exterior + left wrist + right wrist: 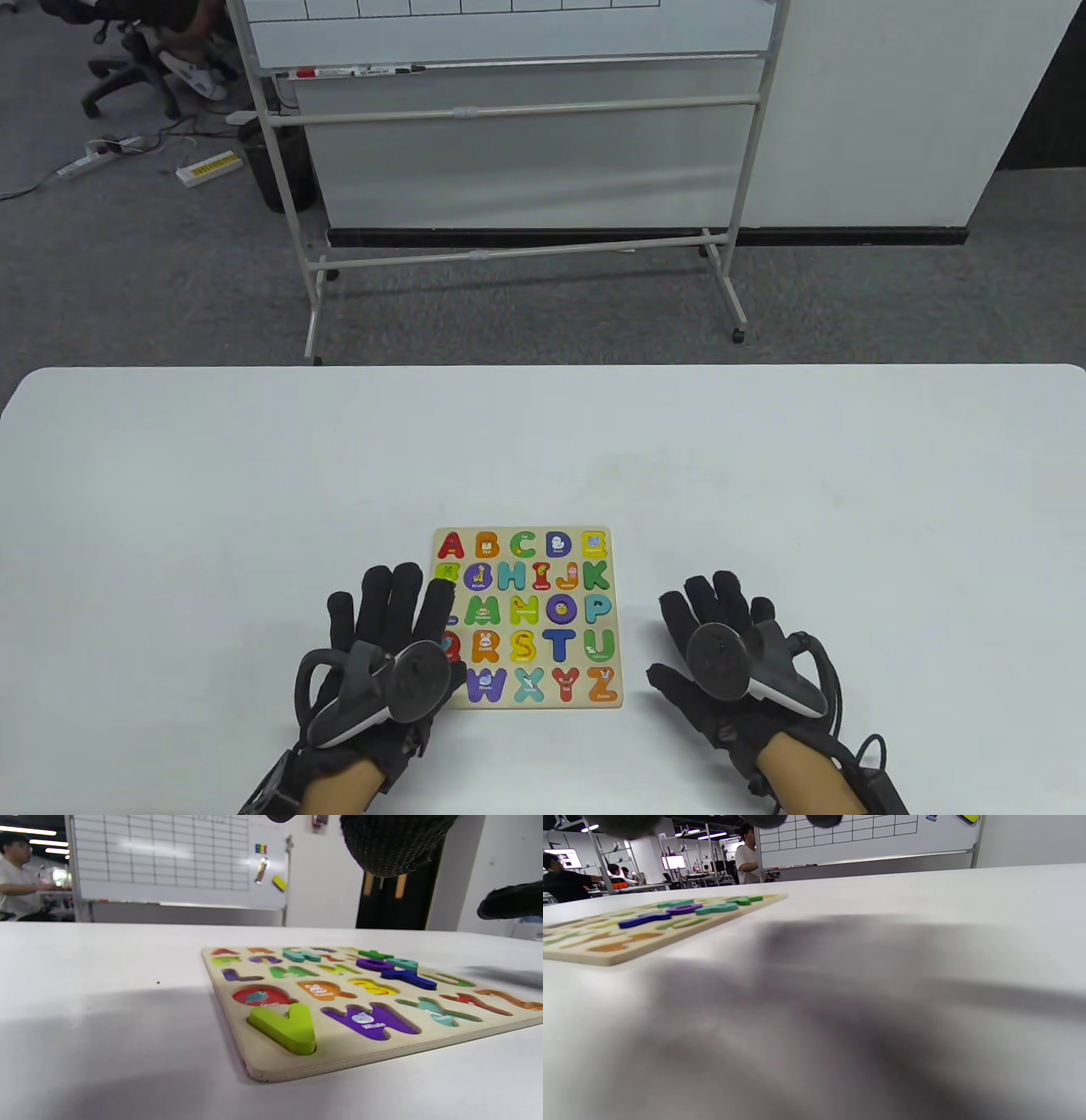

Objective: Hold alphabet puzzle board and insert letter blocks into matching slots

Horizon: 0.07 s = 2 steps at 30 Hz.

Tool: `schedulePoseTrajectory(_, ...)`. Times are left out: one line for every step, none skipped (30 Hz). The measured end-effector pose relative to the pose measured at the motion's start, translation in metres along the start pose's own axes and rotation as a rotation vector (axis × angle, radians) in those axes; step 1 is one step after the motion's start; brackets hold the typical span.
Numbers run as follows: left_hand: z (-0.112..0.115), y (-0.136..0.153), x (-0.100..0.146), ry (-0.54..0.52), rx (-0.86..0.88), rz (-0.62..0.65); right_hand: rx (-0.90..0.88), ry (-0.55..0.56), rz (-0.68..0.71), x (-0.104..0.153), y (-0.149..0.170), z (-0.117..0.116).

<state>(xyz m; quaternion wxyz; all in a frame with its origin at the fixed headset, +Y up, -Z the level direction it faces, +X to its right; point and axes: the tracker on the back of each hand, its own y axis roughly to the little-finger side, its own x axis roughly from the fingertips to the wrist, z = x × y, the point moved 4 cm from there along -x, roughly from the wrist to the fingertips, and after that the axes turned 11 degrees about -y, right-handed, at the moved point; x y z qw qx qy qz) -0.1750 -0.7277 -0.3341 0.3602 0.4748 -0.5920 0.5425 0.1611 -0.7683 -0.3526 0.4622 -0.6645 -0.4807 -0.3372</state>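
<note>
The wooden alphabet puzzle board [543, 626] lies flat on the white table. In the left wrist view [339, 1052] a green V block [288, 1027] sits in its slot at the near corner. A blue T [407, 978], a purple O [375, 964] and a few teal and green letters also stand raised; other slots show only their pictures. My left hand [399, 603] is spread open over the board's left edge, its fingers [390, 844] above the wood. My right hand [717, 607] is open over the table, just right of the board, and holds nothing.
I see no loose letter blocks on the white table [254, 509]. The board shows at the left in the right wrist view [598, 957]. A rolling whiteboard [526, 127] stands on the floor beyond the far edge.
</note>
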Motion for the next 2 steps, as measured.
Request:
schedulePoseTrajectory(0.0029, 0.0029, -0.0007, 0.017, 0.004, -0.008, -0.006, -0.008, 0.000, -0.0003, -0.0002, -0.0008)
schedulePoseTrajectory(0.0045, 0.0044, -0.0012, 0.027, 0.006, -0.013, -0.010, -0.016, 0.003, -0.0002, -0.0008, -0.0008)
